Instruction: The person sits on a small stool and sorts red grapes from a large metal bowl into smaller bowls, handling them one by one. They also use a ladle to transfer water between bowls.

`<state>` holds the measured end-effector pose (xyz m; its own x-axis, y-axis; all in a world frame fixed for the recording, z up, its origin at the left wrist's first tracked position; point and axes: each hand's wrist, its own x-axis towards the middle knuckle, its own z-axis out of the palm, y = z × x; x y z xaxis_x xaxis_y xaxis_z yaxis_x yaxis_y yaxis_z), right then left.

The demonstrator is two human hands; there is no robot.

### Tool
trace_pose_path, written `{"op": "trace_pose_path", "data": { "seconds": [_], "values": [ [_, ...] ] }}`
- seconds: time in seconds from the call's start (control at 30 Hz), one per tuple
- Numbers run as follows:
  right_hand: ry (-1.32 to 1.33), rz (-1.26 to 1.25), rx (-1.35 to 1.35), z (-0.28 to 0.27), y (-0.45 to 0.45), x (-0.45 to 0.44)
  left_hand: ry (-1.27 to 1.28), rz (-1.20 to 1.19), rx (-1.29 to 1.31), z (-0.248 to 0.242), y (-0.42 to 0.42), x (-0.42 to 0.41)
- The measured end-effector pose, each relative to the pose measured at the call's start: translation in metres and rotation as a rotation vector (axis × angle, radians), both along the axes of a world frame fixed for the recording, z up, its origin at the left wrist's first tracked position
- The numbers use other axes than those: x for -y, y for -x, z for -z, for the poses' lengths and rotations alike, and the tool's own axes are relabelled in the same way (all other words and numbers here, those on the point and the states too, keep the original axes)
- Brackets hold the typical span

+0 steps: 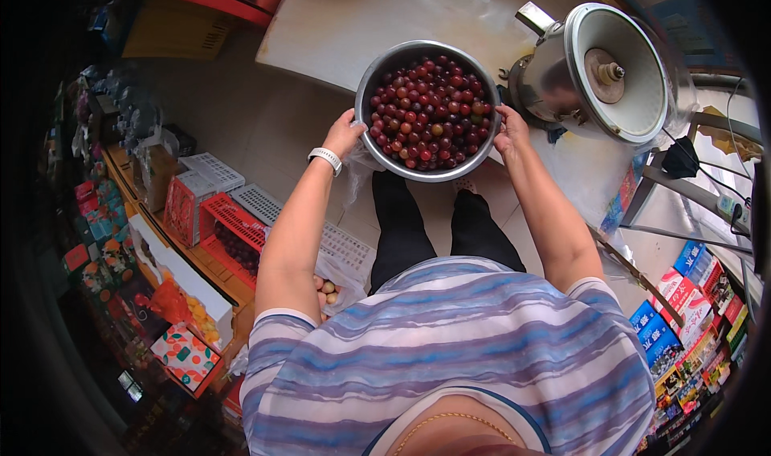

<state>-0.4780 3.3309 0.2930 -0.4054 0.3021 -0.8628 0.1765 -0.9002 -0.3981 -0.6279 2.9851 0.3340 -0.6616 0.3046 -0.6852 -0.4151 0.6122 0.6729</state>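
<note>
Between my hands is a round stainless steel bowl (430, 175), filled with loose dark red and purple grapes (429, 114). A few of the grapes look paler, more amber. My left hand (345, 135) grips the rim on the left, its thumb near the top edge. On the opposite side my right hand (512, 129) grips the rim, fingers partly hidden behind the bowl. A clear plastic bag (359, 173) hangs beside the bowl, below my left hand. The bowl overlaps the front edge of a pale tabletop (325, 31); whether it rests there cannot be told.
A metal machine (593, 73) with a wide round opening and central spindle stands right of the bowl. Red plastic crates (232, 206) and white crates (215, 171) line the left. Product boxes (674, 311) are stacked at lower right, near cables and a power strip (732, 209).
</note>
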Motion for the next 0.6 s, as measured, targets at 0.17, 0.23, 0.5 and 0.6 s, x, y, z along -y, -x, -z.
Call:
{"op": "trace_pose_path", "data": {
  "seconds": [0.17, 0.23, 0.5, 0.6],
  "values": [
    [0.002, 0.214, -0.023, 0.080, 0.055, -0.013, 0.004, 0.223, -0.101, 0.104, 0.137, -0.028],
    [0.037, 0.294, 0.001, 0.093, 0.067, -0.014, 0.076, 0.369, -0.110, 0.109, 0.175, -0.059],
    [0.000, 0.628, -0.017, 0.138, 0.127, 0.009, 0.102, 0.724, -0.309, 0.147, 0.328, -0.111],
    [-0.086, 0.615, -0.169, 0.132, 0.111, 0.040, 0.136, 0.770, -0.312, 0.120, 0.357, -0.104]
  ]
}}
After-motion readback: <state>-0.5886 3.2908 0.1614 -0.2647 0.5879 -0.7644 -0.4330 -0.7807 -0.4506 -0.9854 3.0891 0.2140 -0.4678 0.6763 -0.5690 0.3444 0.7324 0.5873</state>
